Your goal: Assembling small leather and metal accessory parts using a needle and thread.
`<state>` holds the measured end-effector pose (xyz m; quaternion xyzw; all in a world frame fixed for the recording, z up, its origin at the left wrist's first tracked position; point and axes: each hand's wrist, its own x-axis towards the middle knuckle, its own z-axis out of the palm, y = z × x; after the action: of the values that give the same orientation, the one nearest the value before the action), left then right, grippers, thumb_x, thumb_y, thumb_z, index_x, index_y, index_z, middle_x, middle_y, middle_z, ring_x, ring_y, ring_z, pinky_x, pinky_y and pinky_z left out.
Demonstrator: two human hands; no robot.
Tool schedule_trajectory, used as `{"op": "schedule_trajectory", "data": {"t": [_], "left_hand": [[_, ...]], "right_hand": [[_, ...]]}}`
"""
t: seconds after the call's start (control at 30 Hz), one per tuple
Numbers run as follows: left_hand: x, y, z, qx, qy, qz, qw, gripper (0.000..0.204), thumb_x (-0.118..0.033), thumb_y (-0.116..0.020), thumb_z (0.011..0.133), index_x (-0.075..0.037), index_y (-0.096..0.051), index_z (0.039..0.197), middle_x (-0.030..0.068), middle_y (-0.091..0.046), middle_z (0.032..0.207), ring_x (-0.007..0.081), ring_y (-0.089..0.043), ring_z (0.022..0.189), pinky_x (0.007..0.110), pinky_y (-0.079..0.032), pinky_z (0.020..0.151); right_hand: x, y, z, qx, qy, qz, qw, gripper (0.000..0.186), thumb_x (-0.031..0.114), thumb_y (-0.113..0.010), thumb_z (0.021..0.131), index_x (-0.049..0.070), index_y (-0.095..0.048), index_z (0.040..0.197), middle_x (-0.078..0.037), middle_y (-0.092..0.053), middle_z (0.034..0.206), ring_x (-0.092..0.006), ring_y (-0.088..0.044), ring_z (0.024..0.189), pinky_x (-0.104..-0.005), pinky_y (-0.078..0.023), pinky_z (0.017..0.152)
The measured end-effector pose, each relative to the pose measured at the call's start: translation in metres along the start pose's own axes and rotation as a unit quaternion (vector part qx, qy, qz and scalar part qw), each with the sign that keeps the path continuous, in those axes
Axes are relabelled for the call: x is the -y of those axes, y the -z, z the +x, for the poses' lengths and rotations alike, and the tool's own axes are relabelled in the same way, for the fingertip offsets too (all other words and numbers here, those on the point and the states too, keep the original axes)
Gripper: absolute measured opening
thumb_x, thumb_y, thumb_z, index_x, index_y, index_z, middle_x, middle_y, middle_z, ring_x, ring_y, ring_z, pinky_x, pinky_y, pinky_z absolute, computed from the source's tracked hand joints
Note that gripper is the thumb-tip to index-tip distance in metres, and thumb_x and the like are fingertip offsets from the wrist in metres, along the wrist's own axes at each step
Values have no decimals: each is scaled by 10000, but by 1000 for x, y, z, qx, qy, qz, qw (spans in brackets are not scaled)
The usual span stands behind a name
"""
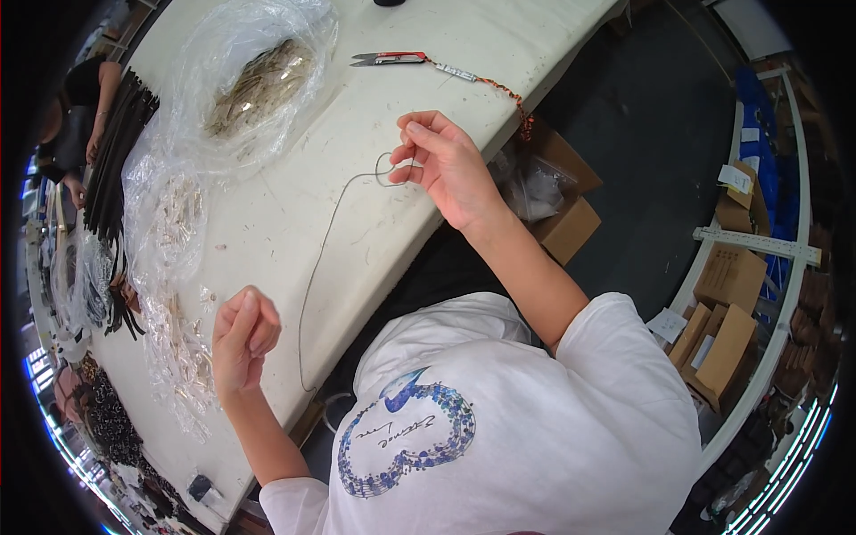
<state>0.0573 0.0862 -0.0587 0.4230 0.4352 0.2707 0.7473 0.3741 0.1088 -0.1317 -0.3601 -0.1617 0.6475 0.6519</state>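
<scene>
My right hand (446,174) is raised over the table's right edge, fingers pinched and curled on a thin grey cord (336,208), which loops beside the fingers and trails across the white table down to the front edge. My left hand (242,343) is lower and to the left, closed, with thumb against fingers; what it holds, if anything, I cannot make out. Above my right hand lie red-handled snips (392,59) with a braided orange and black cord attached.
Clear plastic bags (178,214) of pale strands cover the table's left side, beside dark strips (120,152). A co-worker's arm (102,107) shows at far left. Cardboard boxes (566,227) sit beside the table, and a white metal rack (758,234) with boxes stands on the right.
</scene>
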Motion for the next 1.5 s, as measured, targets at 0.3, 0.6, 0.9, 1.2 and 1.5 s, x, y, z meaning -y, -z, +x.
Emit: {"op": "schedule_trajectory", "data": {"t": [0.3,0.6,0.9,1.2,1.5], "left_hand": [[25,43,-88,-229,-71,192,952,239,-200,-485,1015,-19,-631,956,10,-594,807,55,-481,671,201,-372,596],[2,-56,17,-37,-241,81,966,401,-285,-416,1048,-60,-510,1366,103,-593,1257,165,-506,1218,296,-381,1011],[-8,26,-26,70,-41,-137,987,394,-292,-459,1036,-80,-528,711,-69,-350,543,31,-301,463,192,-286,424],[-10,136,-127,-177,-166,-132,961,385,-268,-441,1046,-110,-477,697,-77,-330,543,6,-247,450,177,-225,410],[36,184,-205,-373,-152,-96,910,415,-253,-447,1048,-115,-423,657,-79,-297,532,15,-238,429,192,-209,408]], "right_hand": [[11,-10,-18,58,41,-25,997,136,136,-560,963,32,-582,1047,-23,-580,840,-122,-612,749,-267,-466,552],[-2,-134,-49,283,30,-68,956,152,158,-474,1009,37,-541,1071,-62,-585,829,-140,-602,650,-269,-494,533],[25,-64,1,150,10,-35,988,137,114,-483,1001,25,-569,1060,3,-441,693,-50,-305,459,-202,-257,403],[7,-21,55,91,-16,-83,992,174,105,-430,1030,7,-552,1108,33,-338,661,-35,-238,462,-192,-234,397],[10,-28,81,15,105,-304,947,165,141,-453,1034,23,-549,1097,57,-291,650,-18,-194,478,-197,-188,405]]}}
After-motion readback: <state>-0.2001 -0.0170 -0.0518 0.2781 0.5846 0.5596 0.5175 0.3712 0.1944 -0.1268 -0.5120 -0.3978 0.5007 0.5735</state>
